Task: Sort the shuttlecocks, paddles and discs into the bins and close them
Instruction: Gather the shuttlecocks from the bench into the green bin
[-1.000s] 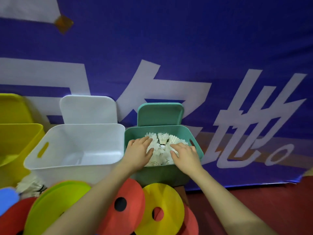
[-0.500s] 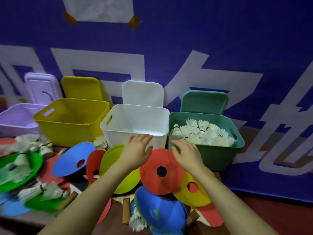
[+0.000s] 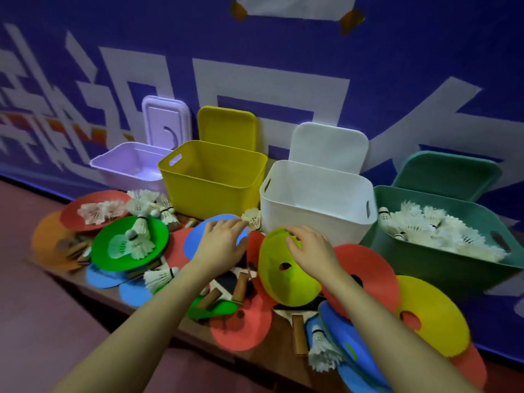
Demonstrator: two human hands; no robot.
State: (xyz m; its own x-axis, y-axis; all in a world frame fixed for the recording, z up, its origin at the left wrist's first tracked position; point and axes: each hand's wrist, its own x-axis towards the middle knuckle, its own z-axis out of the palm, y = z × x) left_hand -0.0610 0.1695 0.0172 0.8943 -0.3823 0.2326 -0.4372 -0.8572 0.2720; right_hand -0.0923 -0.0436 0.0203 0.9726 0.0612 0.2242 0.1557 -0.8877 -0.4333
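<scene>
Head view: left hand [image 3: 219, 245] spread over half-buried paddles [image 3: 226, 290]; right hand [image 3: 309, 251] touches lime disc [image 3: 286, 268], grip unclear.

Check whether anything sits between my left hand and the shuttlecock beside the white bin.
Nothing visible does. The left hand is open over the blue disc, fingertips just short of the shuttlecock, which lies in the open against the white bin.
</scene>
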